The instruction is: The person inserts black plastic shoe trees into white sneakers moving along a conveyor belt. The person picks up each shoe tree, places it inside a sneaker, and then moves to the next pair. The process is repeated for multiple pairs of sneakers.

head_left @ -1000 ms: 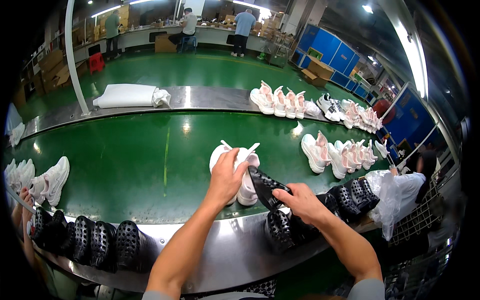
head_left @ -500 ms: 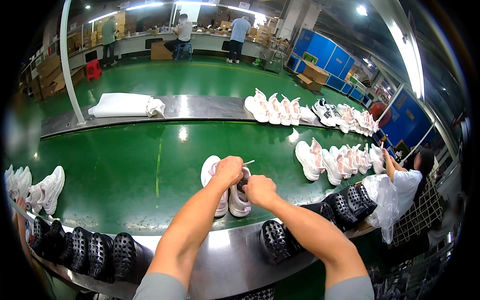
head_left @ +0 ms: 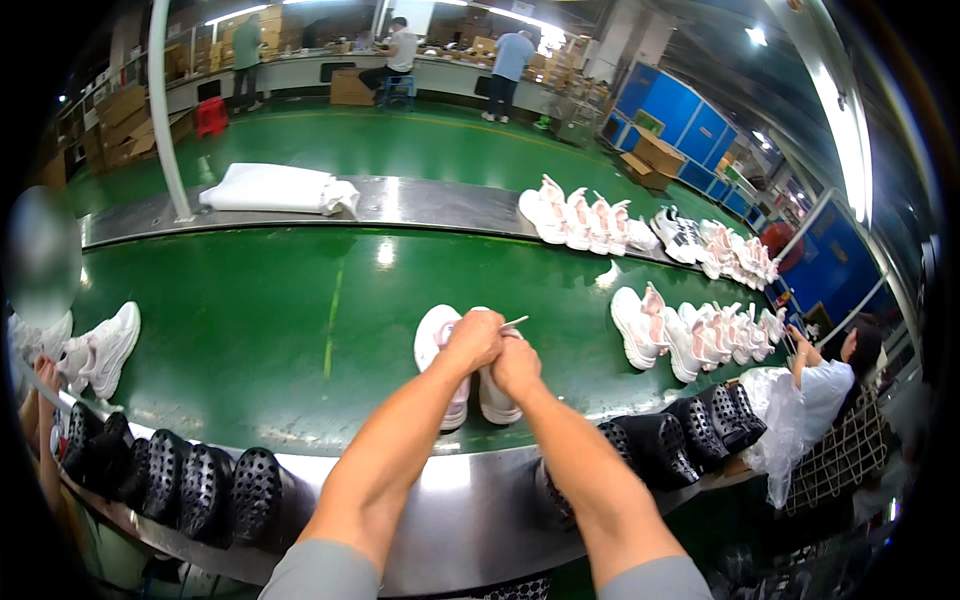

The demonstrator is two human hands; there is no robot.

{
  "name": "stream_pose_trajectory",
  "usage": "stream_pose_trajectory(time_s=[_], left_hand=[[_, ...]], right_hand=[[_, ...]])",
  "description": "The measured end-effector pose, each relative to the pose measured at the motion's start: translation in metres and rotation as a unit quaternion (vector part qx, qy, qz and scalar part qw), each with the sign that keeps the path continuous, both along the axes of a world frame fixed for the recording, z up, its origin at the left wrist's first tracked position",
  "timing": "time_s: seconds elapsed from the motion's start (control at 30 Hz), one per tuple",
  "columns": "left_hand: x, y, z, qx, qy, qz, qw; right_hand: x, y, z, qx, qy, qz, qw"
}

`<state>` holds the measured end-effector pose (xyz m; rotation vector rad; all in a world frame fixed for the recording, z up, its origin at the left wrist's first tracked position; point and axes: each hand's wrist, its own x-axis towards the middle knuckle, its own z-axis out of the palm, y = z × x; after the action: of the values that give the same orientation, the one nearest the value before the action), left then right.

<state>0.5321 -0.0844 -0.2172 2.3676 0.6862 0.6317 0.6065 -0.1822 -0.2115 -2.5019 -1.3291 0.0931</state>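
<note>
A pair of white sneakers with pink lining stands on the green belt in front of me: the left shoe [head_left: 434, 338] and, close beside it, the right shoe [head_left: 497, 405]. My left hand [head_left: 474, 342] is closed over the upper part of the right shoe, and a thin pale stick-like piece [head_left: 515, 322] pokes out past its fingers. Against it, my right hand [head_left: 516, 368] is closed over the same shoe's opening. Whatever its fingers grip is hidden. Both hands cover most of the right shoe's tongue and laces.
Black perforated shoe forms line the metal ledge at left [head_left: 255, 495] and right [head_left: 655, 448]. White sneakers [head_left: 640, 325] stand in a row at right, others [head_left: 105, 350] at left. Co-workers' hands show at both sides. A white wrapped roll [head_left: 270, 188] lies on the far ledge.
My right hand has moved left and up against my left hand. The dark item visible in the shoe's opening is now covered. The whole view has shifted slightly.
</note>
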Motion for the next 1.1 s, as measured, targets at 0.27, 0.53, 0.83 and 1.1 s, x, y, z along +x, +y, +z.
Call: stream_pose_trajectory(time_s=[0.27,0.53,0.83,1.1], left_hand=[[-0.073,-0.09,0.038,0.064,-0.234,0.094,0.966],[-0.337,-0.222,0.081,0.305,-0.176,0.303,0.886],[-0.396,-0.235,0.078,0.258,0.049,0.45,0.854],[-0.323,-0.232,0.082,0.218,-0.212,0.171,0.937]], right_hand=[[-0.077,-0.078,0.153,-0.011,-0.136,0.098,0.986],[-0.183,-0.134,0.146,0.151,0.285,0.187,0.928],[-0.227,-0.137,0.105,0.151,0.374,0.214,0.89],[-0.252,-0.157,0.075,0.207,0.857,-0.009,0.471]])
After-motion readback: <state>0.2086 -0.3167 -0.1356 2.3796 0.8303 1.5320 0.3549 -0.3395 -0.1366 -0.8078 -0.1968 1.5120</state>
